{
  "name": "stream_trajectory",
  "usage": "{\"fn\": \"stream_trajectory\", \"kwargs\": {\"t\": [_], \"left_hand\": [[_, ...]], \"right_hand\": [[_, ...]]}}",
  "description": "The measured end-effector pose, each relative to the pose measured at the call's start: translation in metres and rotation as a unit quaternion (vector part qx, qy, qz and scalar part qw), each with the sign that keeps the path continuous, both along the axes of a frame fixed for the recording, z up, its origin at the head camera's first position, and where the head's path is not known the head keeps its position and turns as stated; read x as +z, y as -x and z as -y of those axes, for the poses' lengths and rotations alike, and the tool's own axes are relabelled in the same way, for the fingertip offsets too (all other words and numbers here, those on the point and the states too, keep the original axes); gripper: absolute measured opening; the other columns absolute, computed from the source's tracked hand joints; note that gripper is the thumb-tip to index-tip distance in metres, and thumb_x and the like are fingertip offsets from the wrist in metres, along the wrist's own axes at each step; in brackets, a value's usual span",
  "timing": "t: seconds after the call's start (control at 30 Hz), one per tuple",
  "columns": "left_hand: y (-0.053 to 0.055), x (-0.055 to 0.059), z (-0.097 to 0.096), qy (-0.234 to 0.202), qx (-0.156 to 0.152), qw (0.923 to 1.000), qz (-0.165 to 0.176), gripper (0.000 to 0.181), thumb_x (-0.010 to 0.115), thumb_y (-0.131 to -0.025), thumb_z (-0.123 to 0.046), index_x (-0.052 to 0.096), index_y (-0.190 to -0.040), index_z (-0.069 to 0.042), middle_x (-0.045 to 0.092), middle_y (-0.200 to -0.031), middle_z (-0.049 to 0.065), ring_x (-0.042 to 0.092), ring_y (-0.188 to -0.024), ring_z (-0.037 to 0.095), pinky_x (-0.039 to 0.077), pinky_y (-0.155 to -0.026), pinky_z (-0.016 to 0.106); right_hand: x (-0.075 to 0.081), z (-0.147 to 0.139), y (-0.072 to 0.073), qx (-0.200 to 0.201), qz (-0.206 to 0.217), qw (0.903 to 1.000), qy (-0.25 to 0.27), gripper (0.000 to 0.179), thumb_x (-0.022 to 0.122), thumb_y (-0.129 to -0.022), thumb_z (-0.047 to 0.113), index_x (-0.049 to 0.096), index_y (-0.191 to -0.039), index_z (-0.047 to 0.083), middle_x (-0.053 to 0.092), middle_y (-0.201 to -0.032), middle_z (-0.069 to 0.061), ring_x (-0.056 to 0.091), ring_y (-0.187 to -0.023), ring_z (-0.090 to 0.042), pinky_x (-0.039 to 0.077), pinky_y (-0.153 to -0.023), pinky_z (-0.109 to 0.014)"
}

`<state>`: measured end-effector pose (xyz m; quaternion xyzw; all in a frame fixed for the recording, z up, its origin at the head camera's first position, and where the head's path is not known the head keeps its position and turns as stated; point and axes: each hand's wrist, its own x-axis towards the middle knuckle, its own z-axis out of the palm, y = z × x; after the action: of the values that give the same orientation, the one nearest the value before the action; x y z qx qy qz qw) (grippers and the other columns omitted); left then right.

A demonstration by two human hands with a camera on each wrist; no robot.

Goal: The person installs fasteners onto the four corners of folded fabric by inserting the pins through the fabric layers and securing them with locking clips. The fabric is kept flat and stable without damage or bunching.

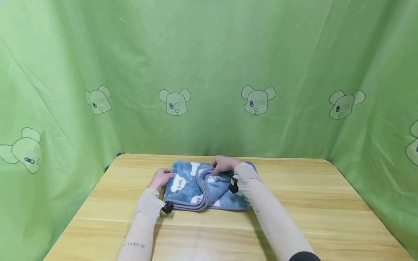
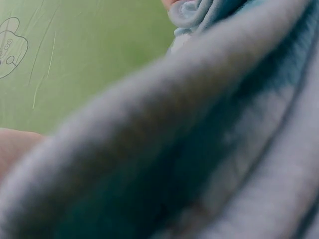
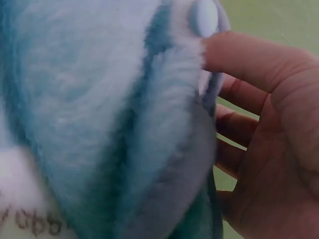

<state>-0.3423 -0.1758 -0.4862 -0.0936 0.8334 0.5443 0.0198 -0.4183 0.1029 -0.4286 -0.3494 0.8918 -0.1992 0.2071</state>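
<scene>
A plush blue-grey blanket (image 1: 186,186) with white bear-shaped prints and grey trim lies folded near the table's far edge. My right hand (image 1: 224,164) pinches a trimmed edge at its back, thumb on the near face and fingers behind, as the right wrist view shows. From there, the layers curl in an S-shaped fold down the middle. At the left edge, my left hand (image 1: 161,177) holds the blanket with the thumb on top; its other fingers are mostly hidden. The left wrist view is largely filled by blurred grey trim (image 2: 149,99).
The wooden table (image 1: 310,195) extends on both sides of the blanket and in front of it. A green curtain (image 1: 209,54) with bear-head drawings hangs behind and along both sides. Small black devices (image 1: 168,207) sit at both wrists.
</scene>
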Motion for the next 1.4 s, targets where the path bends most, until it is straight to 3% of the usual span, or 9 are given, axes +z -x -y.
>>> {"fn": "stream_trajectory", "kwargs": {"t": [0.3, 0.53, 0.7, 0.83, 0.97, 1.07, 1.17, 1.33, 1.4], "left_hand": [[0.001, -0.004, 0.001, -0.006, -0.003, 0.9999, 0.008, 0.045, 0.062, -0.092, -0.011, 0.053, -0.131, 0.009, 0.052, -0.137, 0.029, 0.054, -0.123, 0.042, 0.046, -0.103, 0.047], [0.004, -0.003, 0.002, -0.01, 0.002, 0.9999, 0.01, 0.044, 0.063, -0.091, -0.01, 0.054, -0.13, 0.009, 0.053, -0.136, 0.029, 0.057, -0.118, 0.04, 0.047, -0.101, 0.045], [0.001, 0.0, 0.001, -0.007, -0.002, 0.9999, 0.009, 0.045, 0.063, -0.091, -0.01, 0.054, -0.13, 0.01, 0.054, -0.135, 0.03, 0.057, -0.118, 0.041, 0.048, -0.1, 0.045], [0.0, 0.0, 0.001, -0.011, -0.006, 0.9998, 0.014, 0.046, 0.063, -0.091, -0.009, 0.053, -0.132, 0.009, 0.053, -0.136, 0.029, 0.055, -0.121, 0.041, 0.047, -0.101, 0.045], [0.003, -0.002, 0.003, -0.016, -0.006, 0.9998, 0.01, 0.045, 0.067, -0.088, -0.008, 0.056, -0.129, 0.008, 0.057, -0.132, 0.028, 0.058, -0.117, 0.039, 0.05, -0.098, 0.044], [0.006, -0.004, 0.005, -0.012, -0.008, 0.9999, -0.005, 0.045, 0.071, -0.085, -0.009, 0.06, -0.124, 0.008, 0.061, -0.125, 0.027, 0.062, -0.109, 0.035, 0.053, -0.09, 0.039], [0.006, -0.005, 0.003, -0.01, -0.014, 0.9998, -0.008, 0.044, 0.071, -0.084, -0.008, 0.06, -0.124, 0.009, 0.061, -0.125, 0.028, 0.061, -0.11, 0.035, 0.053, -0.091, 0.039], [-0.001, -0.001, -0.002, 0.0, -0.009, 1.0, 0.001, 0.043, 0.065, -0.087, -0.005, 0.057, -0.127, 0.009, 0.057, -0.13, 0.029, 0.058, -0.117, 0.039, 0.05, -0.097, 0.043], [-0.003, 0.001, -0.003, 0.007, -0.007, 0.9999, 0.003, 0.044, 0.065, -0.088, -0.005, 0.056, -0.128, 0.01, 0.056, -0.132, 0.029, 0.057, -0.117, 0.04, 0.049, -0.098, 0.043]], "right_hand": [[0.017, -0.007, -0.012, 0.025, -0.132, 0.9904, 0.033, 0.014, 0.072, -0.073, 0.009, 0.059, -0.071, 0.013, 0.05, -0.067, 0.009, 0.044, -0.064, -0.006, 0.036, -0.062, -0.019], [0.039, -0.047, -0.048, 0.063, -0.248, 0.9612, 0.104, 0.011, 0.072, -0.076, 0.008, 0.064, -0.077, 0.016, 0.062, -0.075, 0.007, 0.051, -0.07, -0.007, 0.044, -0.066, -0.023], [0.04, -0.088, -0.086, 0.106, -0.361, 0.9202, 0.109, 0.017, 0.078, -0.071, 0.012, 0.067, -0.081, 0.02, 0.068, -0.085, 0.01, 0.059, -0.083, -0.011, 0.046, -0.077, -0.033], [0.026, -0.117, -0.112, 0.161, -0.472, 0.862, 0.088, 0.025, 0.084, -0.063, 0.015, 0.069, -0.083, 0.021, 0.072, -0.089, 0.008, 0.063, -0.091, -0.017, 0.047, -0.08, -0.039], [0.01, -0.134, -0.131, 0.22, -0.554, 0.8017, 0.049, 0.019, 0.076, -0.069, 0.019, 0.071, -0.087, 0.02, 0.073, -0.095, 0.006, 0.065, -0.094, -0.018, 0.047, -0.083, -0.038], [0.0, -0.143, -0.142, 0.24, -0.576, 0.7811, 0.016, 0.019, 0.064, -0.074, 0.017, 0.072, -0.092, 0.018, 0.073, -0.099, 0.006, 0.065, -0.097, -0.018, 0.047, -0.085, -0.037], [-0.006, -0.15, -0.153, 0.224, -0.556, 0.8006, 0.007, 0.018, 0.066, -0.075, 0.019, 0.071, -0.092, 0.018, 0.073, -0.101, 0.005, 0.066, -0.098, -0.019, 0.048, -0.085, -0.039], [-0.011, -0.147, -0.166, 0.069, -0.369, 0.9254, 0.053, 0.035, 0.076, -0.08, 0.031, 0.063, -0.107, 0.013, 0.071, -0.099, 0.004, 0.066, -0.092, -0.014, 0.054, -0.084, -0.039], [-0.011, -0.14, -0.168, -0.01, -0.279, 0.9563, 0.086, 0.045, 0.074, -0.084, 0.034, 0.057, -0.118, 0.01, 0.071, -0.097, 0.003, 0.067, -0.086, -0.012, 0.056, -0.08, -0.037]]}}
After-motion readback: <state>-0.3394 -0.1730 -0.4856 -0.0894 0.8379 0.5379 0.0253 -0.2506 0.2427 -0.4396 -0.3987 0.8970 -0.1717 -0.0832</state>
